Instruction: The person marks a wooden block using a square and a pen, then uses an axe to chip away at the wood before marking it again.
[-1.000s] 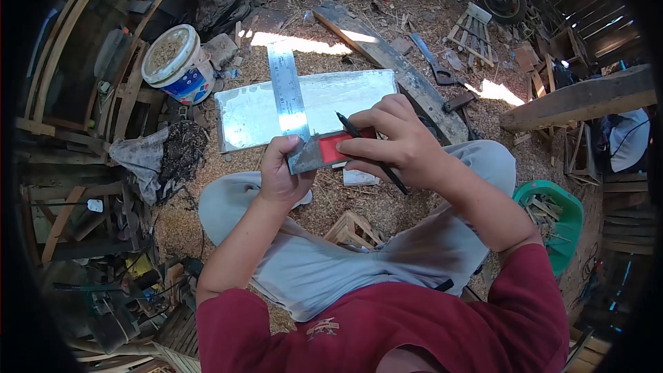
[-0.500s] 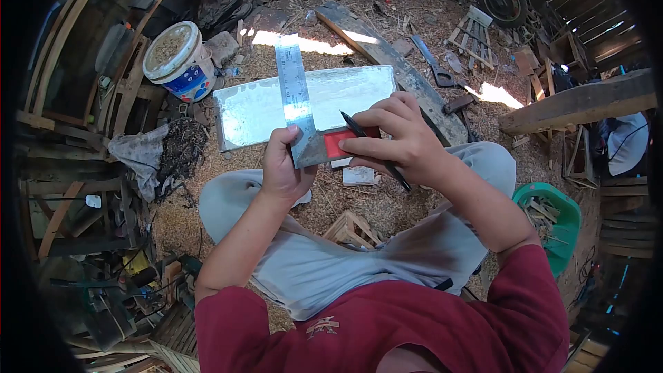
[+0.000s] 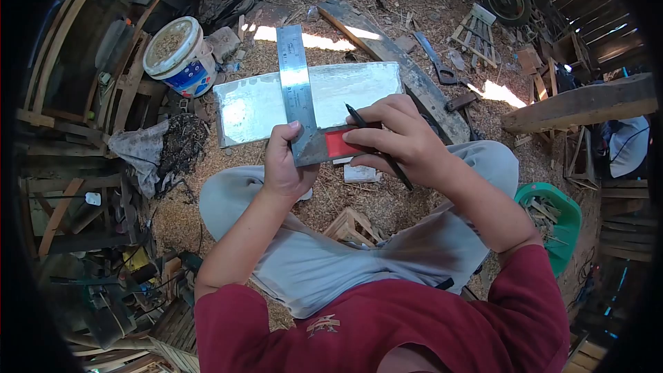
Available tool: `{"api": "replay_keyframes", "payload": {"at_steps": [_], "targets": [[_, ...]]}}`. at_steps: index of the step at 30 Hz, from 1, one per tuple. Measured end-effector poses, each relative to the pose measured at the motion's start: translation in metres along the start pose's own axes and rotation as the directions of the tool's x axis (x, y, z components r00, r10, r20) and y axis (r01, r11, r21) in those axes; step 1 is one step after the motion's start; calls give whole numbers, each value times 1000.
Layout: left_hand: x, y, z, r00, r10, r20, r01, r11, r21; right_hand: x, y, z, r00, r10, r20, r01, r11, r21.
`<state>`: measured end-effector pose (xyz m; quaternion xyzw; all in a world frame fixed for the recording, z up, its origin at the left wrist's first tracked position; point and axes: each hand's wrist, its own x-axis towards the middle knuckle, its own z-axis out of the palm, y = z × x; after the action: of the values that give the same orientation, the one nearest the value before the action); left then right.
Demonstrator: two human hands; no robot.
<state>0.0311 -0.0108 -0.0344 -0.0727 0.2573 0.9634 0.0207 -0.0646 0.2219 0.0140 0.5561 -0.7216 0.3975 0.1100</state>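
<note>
A metal try square (image 3: 297, 76) with a red-inset handle lies across a pale, shiny board (image 3: 352, 90), its blade reaching past the far edge. My left hand (image 3: 286, 166) is closed on the corner of the square, thumb on top. My right hand (image 3: 397, 138) holds a black pen (image 3: 394, 166) between its fingers and also touches the right end of the square's handle. The pen's upper tip points toward the board. The fingers beneath the handle are partly hidden.
A bucket (image 3: 179, 59) stands at the left. Beyond the board lie a long plank (image 3: 387, 48) and a handsaw (image 3: 435, 55). A green basin (image 3: 570, 228) with wood scraps is at the right. A small wooden frame (image 3: 352, 226) sits between the legs.
The square's blade and the board have shifted slightly in view, the board's right end a little to the right. Both hands keep their hold.
</note>
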Motion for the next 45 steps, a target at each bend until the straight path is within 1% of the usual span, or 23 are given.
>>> {"api": "replay_keyframes", "payload": {"at_steps": [2, 5, 8, 11, 14, 20, 23, 26, 29, 32, 35, 41, 44, 45], "targets": [[1, 0, -16, 999, -18, 46, 20, 999, -48, 0, 1, 0, 1000, -30, 1, 30, 1000, -3], [-1, -1, -5, 999, 6, 38, -5, 999, -38, -1, 1, 0, 999, -50, 2, 50, 999, 1], [1, -1, -19, 994, -19, 108, 30, 994, -109, 0, 1, 0, 998, -57, 1, 57, 998, -9], [-2, -2, 6, 999, 26, -40, -25, 999, 46, 0, 1, 1, 998, -65, -9, 65, 998, -10], [-1, -2, -4, 1000, 4, 8, -4, 1000, -6, 1, 0, 0, 998, -63, 1, 63, 998, -12], [-2, -1, -1, 1000, 14, -26, -14, 1000, 27, 2, 0, -1, 998, -60, -6, 60, 998, 3], [-2, 1, -1, 1000, 24, 3, -24, 999, -46, 2, 0, -2, 998, -67, -10, 67, 998, 5], [-2, 3, -4, 999, 12, 32, -10, 998, -62, 2, 0, -3, 997, -73, -4, 73, 997, -10], [-3, 4, 2, 1000, 21, 6, -21, 1000, -12, 2, 0, -5, 998, -63, -10, 63, 998, -11], [-3, 4, -6, 999, 12, 33, -11, 999, -30, 2, -1, -4, 998, -65, -15, 64, 998, -16], [-3, 1, -1, 999, 36, -9, -37, 999, -25, 1, -1, -3, 999, -38, -14, 38, 999, -6], [-5, 1, 6, 998, 30, -49, -31, 1000, -6, 1, -1, -3, 999, -37, -18, 36, 999, -23], [-3, 2, -7, 999, -14, 36, 16, 999, -46, 1, -2, -3, 999, -34, -19, 34, 999, -21], [-3, 1, -7, 1000, -13, 27, 14, 999, -45, 0, -2, -2, 999, -35, -19, 34, 999, -22]]}}
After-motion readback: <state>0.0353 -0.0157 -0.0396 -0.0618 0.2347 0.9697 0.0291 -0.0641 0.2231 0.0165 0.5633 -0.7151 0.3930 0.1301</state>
